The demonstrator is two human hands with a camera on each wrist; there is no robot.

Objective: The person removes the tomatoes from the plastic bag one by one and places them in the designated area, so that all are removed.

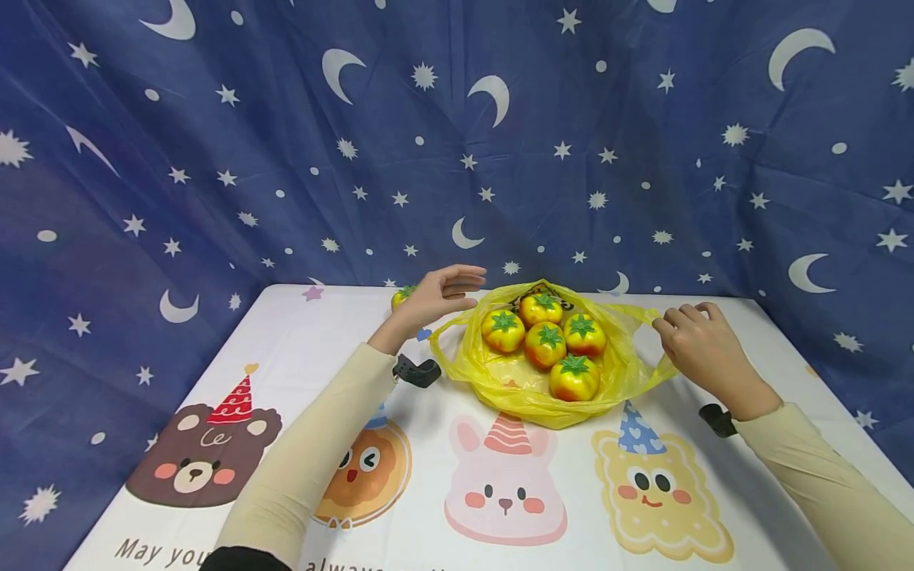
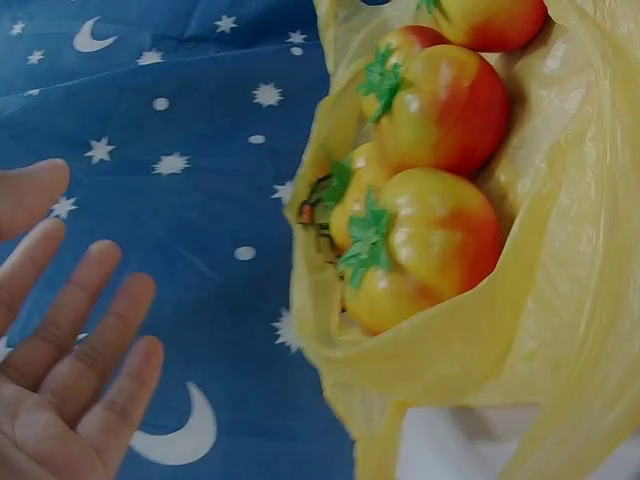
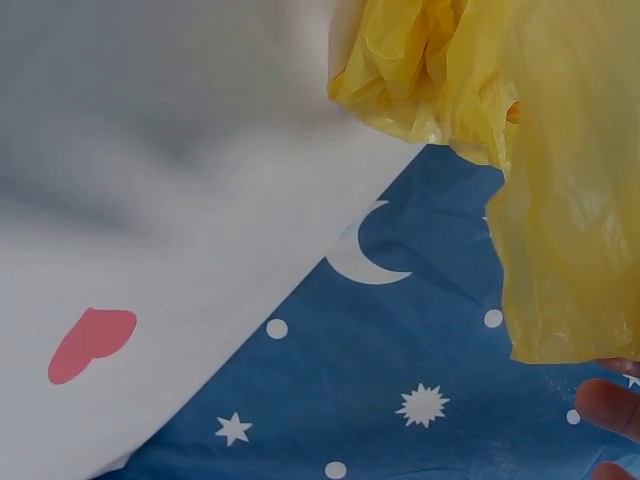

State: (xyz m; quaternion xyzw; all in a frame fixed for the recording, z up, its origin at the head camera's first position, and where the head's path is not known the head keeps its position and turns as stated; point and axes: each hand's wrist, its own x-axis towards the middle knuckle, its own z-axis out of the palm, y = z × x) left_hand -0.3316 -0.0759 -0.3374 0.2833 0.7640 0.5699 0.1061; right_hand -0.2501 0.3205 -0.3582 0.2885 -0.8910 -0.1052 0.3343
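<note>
A yellow plastic bag point(image 1: 517, 403) stands on the table with its mouth wide. Several shiny yellow-and-red tomatoes point(image 1: 545, 346) with green leafy tops sit inside; the left wrist view shows some of these tomatoes point(image 2: 445, 235) close up. My right hand point(image 1: 703, 349) grips the bag's right handle, its fingers curled at the edge. In the right wrist view, fingertips point(image 3: 608, 405) show just below the stretched yellow plastic. My left hand point(image 1: 437, 298) hovers to the left of the bag, fingers extended and holding nothing. Behind that wrist, one more tomato point(image 1: 401, 296) is partly hidden.
A white tablecloth point(image 1: 421, 507) with printed cartoon animals covers the table. Behind its far edge hangs a dark blue curtain point(image 1: 400, 166) with moons and stars. The bag's left handle point(image 1: 441, 349) lies loose near my left wrist.
</note>
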